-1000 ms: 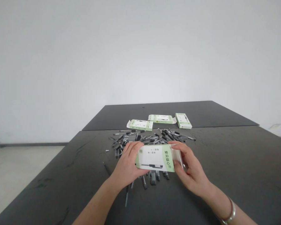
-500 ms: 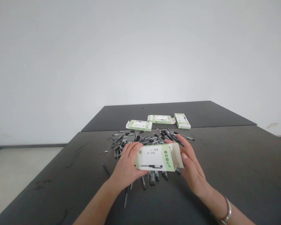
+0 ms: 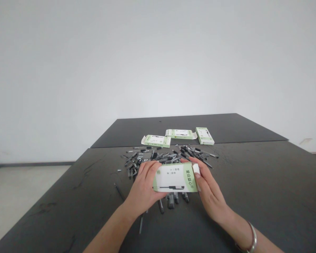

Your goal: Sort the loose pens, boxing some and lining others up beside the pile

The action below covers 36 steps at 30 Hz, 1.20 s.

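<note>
A white and green pen box (image 3: 173, 177), printed with a picture of a pen, is held up level above the pens. My left hand (image 3: 142, 186) grips its left end, thumb below and fingers over the top. At the opposite end my right hand (image 3: 212, 191) has its thumb pressed against a white end flap (image 3: 196, 169), its fingers behind the box. A silver bracelet circles the right wrist. Under and behind the box lies a heap of black and clear pens (image 3: 171, 200), partly hidden by the box and my hands.
Beyond the pens are three similar boxes: one with a raised flap (image 3: 156, 141) at left, one with a loose end flap (image 3: 180, 134) in the middle, one closed-looking box (image 3: 205, 136) at right. The dark table (image 3: 252, 182) has a seam across it. A pale wall stands behind.
My right hand has moved left against the box end, and the flap that stuck out to the right is now folded inward. My left hand has kept its hold.
</note>
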Tool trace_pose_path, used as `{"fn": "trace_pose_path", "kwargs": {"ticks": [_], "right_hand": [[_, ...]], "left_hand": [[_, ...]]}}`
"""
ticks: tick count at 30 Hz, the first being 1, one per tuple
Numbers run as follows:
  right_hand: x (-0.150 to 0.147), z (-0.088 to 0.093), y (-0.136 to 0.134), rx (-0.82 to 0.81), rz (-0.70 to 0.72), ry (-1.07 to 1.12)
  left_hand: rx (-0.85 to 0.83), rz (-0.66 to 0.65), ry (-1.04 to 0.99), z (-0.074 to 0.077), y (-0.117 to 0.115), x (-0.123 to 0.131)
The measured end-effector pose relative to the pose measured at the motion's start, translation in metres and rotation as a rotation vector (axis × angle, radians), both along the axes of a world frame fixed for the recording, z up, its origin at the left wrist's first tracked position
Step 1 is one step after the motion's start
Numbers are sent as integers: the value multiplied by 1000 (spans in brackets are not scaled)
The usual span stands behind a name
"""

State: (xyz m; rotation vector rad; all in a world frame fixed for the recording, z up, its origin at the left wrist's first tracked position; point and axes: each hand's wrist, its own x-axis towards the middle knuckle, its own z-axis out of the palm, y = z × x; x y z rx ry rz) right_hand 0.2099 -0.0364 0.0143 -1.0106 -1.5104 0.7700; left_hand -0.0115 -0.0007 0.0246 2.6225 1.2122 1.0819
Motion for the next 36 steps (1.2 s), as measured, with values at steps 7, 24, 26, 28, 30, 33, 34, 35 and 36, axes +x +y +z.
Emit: {"fn": "trace_pose_path", "kwargs": {"ticks": [7,24,26,28,30,33,34,35,36], "right_hand": [[-3,-2,0,-7,-52,-40],[-1,-4,-3,-26,47,-185],[-2,-3,-3,-49,62,-156],[-2,-2,-3,-69,54,-125],[-1,-2,-2,-81,45,-81],[1,-4,0,-97,38,-41],[1,-5,0,-95,33,-63],[2,-6,-1,-89,27,-102],[2,-7,-1,-82,22,-149]], "left_hand": [[8,6,16,0,-4,3],[36,23,19,-9,-10,9],[35,27,23,-9,-9,9],[35,43,28,-8,-7,8],[40,74,31,-7,-5,6],[60,112,25,-7,-2,3],[67,116,24,-8,-1,3],[75,120,24,-8,-1,2],[81,123,23,-9,0,2]]}}
